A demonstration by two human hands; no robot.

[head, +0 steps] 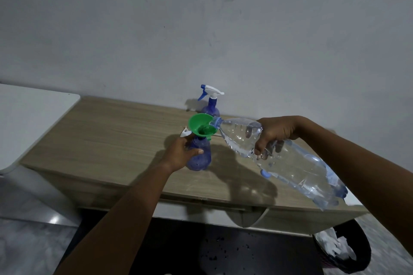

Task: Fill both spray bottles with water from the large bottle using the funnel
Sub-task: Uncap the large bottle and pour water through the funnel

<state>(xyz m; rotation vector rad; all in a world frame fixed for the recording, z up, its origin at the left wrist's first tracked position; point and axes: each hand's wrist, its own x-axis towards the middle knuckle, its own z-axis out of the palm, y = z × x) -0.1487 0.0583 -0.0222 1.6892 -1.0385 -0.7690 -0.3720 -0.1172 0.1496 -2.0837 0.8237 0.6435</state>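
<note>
The table [116,138], a wooden top against a plain wall [201,17], carries everything; its near right corner is covered by the right forearm.

The big bottle [288,162], clear plastic and partly full of water, is tipped mouth-down to the left, with its neck resting at the rim of the funnel [202,127]. Its base reaches toward the lower right edge of the view.

The right hand [273,135] comes in from the right with a bent wrist and wraps the bottle's upper body from above, fingers curled under and seen through the plastic.

The left hand [182,151] reaches forward from below, arm nearly straight, and closes round the side of the near sprayer [200,154], thumb across its front. This blue bottle stands upright on the table with the green funnel seated in its open neck.

The far sprayer [211,104] stands by the wall, trigger head on, its lower part hidden behind the funnel.

A white piece [185,132] pokes out just left of the funnel; what it is cannot be made out. A blue cap [265,173] shows under the big bottle. Whether water is running cannot be told.
</note>
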